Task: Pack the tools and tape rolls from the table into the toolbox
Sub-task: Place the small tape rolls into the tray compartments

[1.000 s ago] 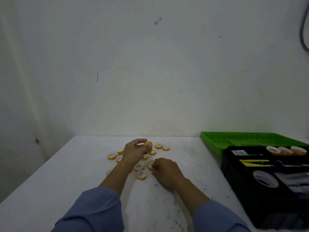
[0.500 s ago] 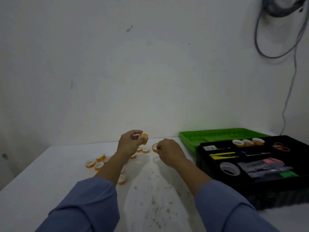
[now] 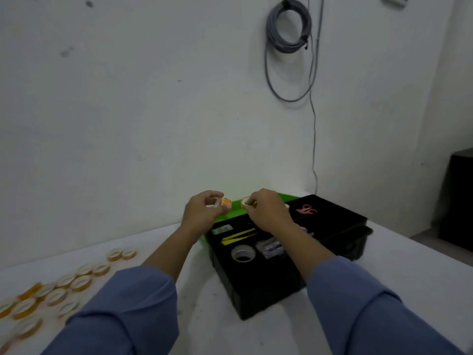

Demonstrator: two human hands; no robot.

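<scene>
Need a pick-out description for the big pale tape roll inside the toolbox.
Find the black toolbox on the right side of the white table. In its near left compartment, just in front of the yellow tool, the big pale tape roll lies flat. It is greyish white and much wider than the small orange rolls scattered on the table to the left.

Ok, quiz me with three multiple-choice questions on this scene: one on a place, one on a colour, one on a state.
1. Where are the scissors? A) on the floor B) in the toolbox C) hung on the wall
2. What colour is the toolbox lid? A) red B) blue C) green
3. The right hand is: A) pinching a tape roll B) open and empty C) gripping scissors
Answers: 1 B, they lie in its far compartment; 2 C, green shows behind the black tray; 3 A, it pinches a small roll.
</scene>
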